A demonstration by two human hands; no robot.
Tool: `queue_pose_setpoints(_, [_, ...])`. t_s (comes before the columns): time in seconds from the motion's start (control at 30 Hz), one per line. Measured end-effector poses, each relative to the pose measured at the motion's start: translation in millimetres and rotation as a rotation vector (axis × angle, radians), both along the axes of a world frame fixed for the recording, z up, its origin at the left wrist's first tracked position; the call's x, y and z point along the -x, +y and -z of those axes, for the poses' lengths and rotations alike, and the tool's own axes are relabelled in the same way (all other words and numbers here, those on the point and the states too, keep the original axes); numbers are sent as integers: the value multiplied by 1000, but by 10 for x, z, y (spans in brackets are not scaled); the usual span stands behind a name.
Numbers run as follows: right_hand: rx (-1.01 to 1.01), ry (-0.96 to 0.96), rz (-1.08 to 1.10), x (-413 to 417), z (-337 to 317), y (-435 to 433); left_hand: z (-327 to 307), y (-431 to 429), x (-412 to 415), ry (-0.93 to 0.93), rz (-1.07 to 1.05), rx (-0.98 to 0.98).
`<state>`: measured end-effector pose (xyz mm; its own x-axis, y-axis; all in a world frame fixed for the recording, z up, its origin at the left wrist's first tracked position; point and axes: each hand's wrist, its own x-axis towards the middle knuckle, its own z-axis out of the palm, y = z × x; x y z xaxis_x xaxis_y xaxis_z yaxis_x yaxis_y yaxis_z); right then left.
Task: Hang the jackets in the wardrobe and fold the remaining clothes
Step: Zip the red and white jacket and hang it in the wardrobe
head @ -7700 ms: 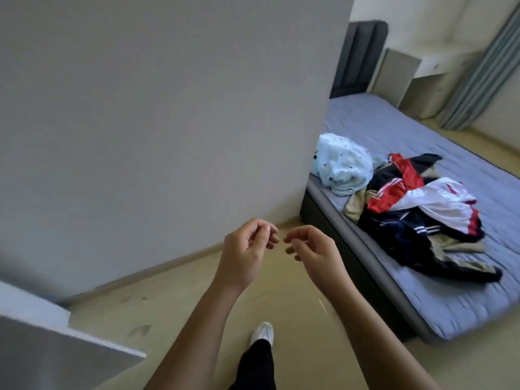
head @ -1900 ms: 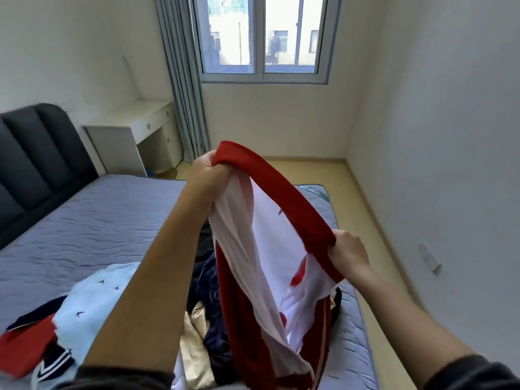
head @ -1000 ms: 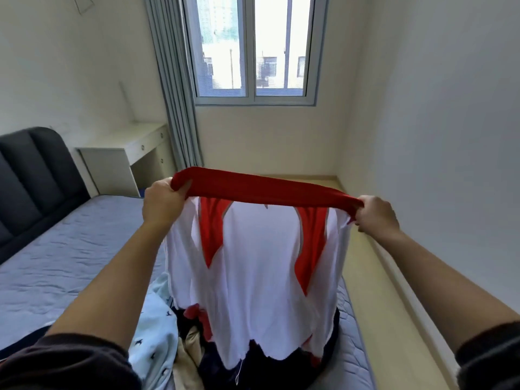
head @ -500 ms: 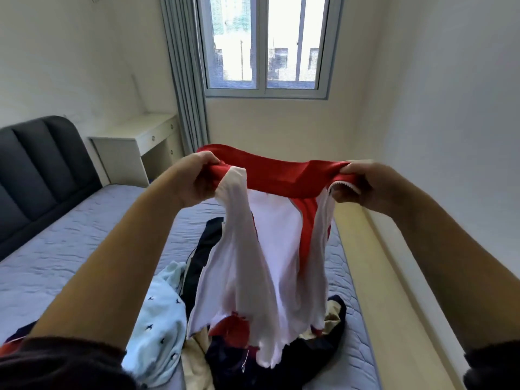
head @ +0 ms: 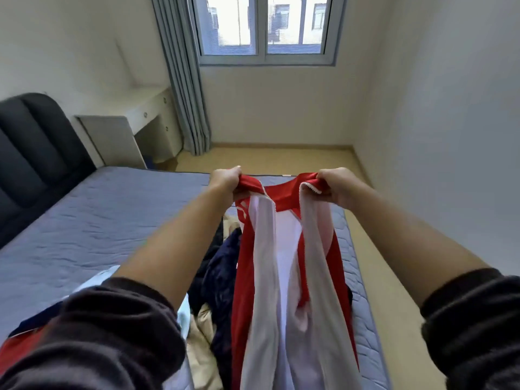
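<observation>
A red and white zip jacket [head: 284, 277] hangs open in front of me over the bed. My left hand [head: 226, 180] grips the red collar at its left end, and my right hand [head: 334, 184] grips the collar's right end beside the white zip edge. Under the jacket, a pile of clothes lies on the mattress: a dark navy garment [head: 219, 271], a beige one [head: 202, 330] and a pale blue one [head: 183, 316] partly hidden by my left sleeve.
The grey-blue mattress [head: 98, 220] spreads out to the left, with a dark padded headboard [head: 33, 153] at its end. A white desk [head: 135, 128] and grey curtain [head: 185, 88] stand by the window. A strip of wooden floor [head: 374, 249] runs along the right wall.
My hands have lowered and moved forward with the collar. The jacket now hangs open with its white front panels toward me, where a second ago its back was stretched wide.
</observation>
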<state>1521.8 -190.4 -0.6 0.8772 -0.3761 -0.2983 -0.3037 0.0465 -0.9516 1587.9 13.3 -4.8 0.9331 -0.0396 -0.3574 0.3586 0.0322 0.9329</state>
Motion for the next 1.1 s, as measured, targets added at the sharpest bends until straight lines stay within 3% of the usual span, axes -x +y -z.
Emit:
queue_pose_setpoints(0.2, [8, 51, -178, -528, 679, -134, 664, -317, -420, 61, 311, -97])
queue_pose_setpoints(0.47, [74, 387, -245, -75, 2285, -123, 2236, -43, -3, 303, 287, -326])
queue_pose_setpoints(0.7, [14, 663, -311, 583, 3760, -35, 3728, 231, 797, 596, 346, -362])
queue_pose_setpoints(0.93, [-99, 839, -242, 1032, 5332, 202, 5271, 188, 1356, 825, 273, -312])
queue_pose_setpoints(1.1, [-341, 909, 36, 1165, 6249, 382, 6082, 40, 1421, 830, 12, -151])
